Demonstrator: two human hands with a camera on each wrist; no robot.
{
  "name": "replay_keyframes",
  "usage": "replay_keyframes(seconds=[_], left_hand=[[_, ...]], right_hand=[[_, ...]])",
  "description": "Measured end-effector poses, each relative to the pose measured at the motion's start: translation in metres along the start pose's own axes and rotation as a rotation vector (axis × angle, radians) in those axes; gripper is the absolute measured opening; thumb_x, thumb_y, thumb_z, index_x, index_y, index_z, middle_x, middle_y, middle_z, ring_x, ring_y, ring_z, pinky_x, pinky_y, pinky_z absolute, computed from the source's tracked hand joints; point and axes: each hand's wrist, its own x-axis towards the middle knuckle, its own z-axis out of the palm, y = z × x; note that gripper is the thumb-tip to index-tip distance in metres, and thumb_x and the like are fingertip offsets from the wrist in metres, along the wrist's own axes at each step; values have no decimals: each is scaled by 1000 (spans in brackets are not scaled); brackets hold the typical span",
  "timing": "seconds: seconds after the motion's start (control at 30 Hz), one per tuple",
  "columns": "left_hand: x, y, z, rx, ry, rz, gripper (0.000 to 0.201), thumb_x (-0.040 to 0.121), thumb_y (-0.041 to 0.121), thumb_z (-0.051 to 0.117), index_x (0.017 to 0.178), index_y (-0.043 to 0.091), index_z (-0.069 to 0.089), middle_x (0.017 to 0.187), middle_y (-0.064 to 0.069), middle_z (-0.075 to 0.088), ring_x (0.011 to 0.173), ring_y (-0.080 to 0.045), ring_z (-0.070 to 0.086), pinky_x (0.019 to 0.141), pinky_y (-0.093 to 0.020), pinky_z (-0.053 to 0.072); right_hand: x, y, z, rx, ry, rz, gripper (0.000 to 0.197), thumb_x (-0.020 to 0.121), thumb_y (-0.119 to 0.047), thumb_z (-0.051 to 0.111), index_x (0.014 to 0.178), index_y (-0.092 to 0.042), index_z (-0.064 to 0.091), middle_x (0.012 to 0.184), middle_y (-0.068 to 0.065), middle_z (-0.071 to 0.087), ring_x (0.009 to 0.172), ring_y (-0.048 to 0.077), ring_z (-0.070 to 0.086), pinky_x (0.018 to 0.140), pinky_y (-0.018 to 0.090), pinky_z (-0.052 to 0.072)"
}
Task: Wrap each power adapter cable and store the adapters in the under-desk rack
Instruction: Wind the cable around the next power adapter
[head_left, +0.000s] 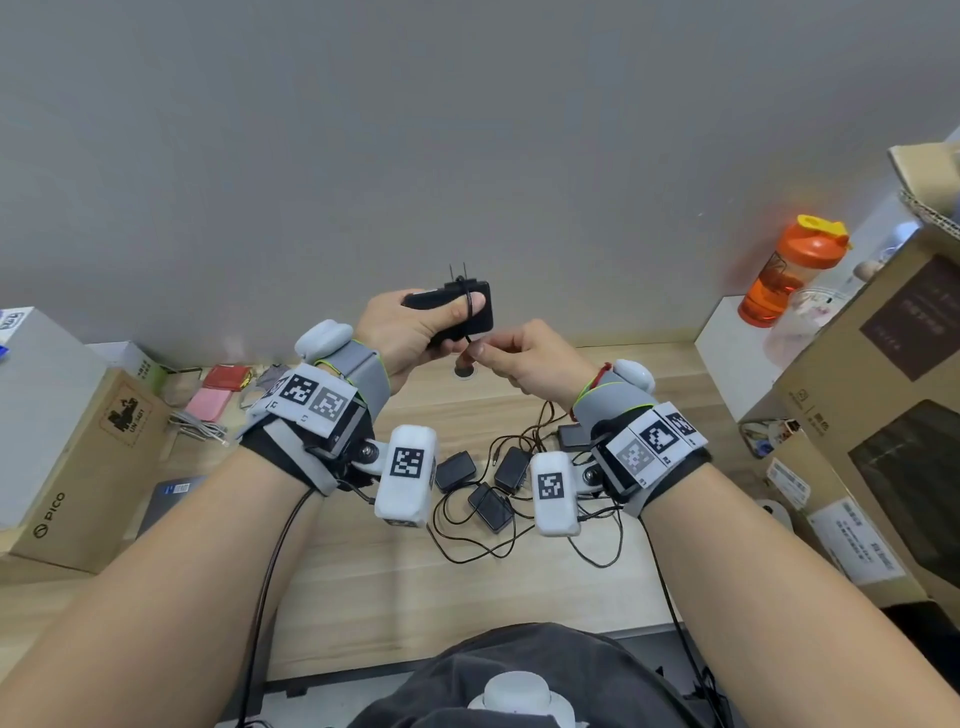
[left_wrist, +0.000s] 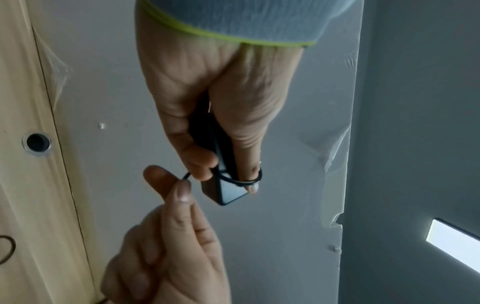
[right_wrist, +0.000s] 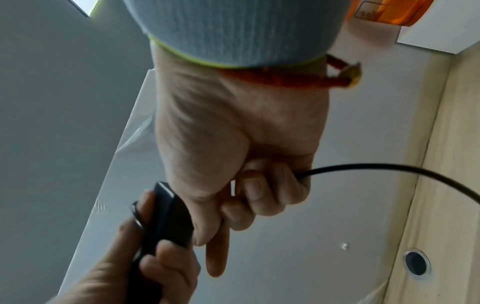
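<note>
Desk (head_left: 363, 582): loose adapters (head_left: 488, 506), boxes (head_left: 78, 467), orange bottle (head_left: 779, 275). Left grip (head_left: 410, 332) clasps adapter (head_left: 457, 306); right grip (head_left: 524, 358) pinches cable (right_wrist: 389, 167).

Five adapters (head_left: 457, 309), one bottle (head_left: 784, 273)

Both arms raised — left hand (head_left: 410, 332) gripping, right hand (head_left: 524, 358) pinching.

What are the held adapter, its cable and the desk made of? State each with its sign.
Adapter: apparently hard black plastic, smooth semi-matte, soft glare along its edges.
Cable: probably rubber or PVC sheath, black, bending freely.
Desk: pale wood-grain surface; whether solid or laminate cannot be told.
</note>
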Motion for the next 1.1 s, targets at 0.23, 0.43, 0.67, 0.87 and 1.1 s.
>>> replay_keyframes(seconds=[0.23,0.43,0.67,0.87,1.1], left_hand=[[10,-8,-11,99,82,-12,39,72,18,86,99,0,65,81,-12,68,51,-16,60,51,-19,50],[6,-10,-9,252,-18,-19,42,70,21,86,100,-2,67,87,-16,72,51,-16,62,52,-20,51],[1,-4,-2,392,-131,-11,32,67,16,88,86,6,65,82,-13,69,61,-22,65,59,-26,59],[0,3,1,453,-195,-8,37,65,17,89,89,4,64,83,-15,70,61,-25,66,63,-31,59],[-5,10,5,482,-319,9,30,69,12,86,88,4,64,72,-9,70,59,-22,65,61,-29,57]], right_hand=[[-6,-23,-18,-90,0,-67,23,95,-19,63,97,0,75,37,-17,45,39,-1,42,45,7,28],[4,-27,-31,-87,110,-144,20,89,-22,71,76,-7,74,47,-14,43,47,2,32,50,14,27],[12,-29,-40,10,165,-181,17,84,-18,76,70,-15,67,53,-4,37,52,8,30,57,22,30],[15,-25,-43,50,144,-170,15,82,-15,77,71,-13,67,64,6,44,54,6,37,59,16,38],[19,-11,-47,119,161,-92,23,85,-31,74,67,-19,68,66,10,49,55,15,36,54,28,31]])
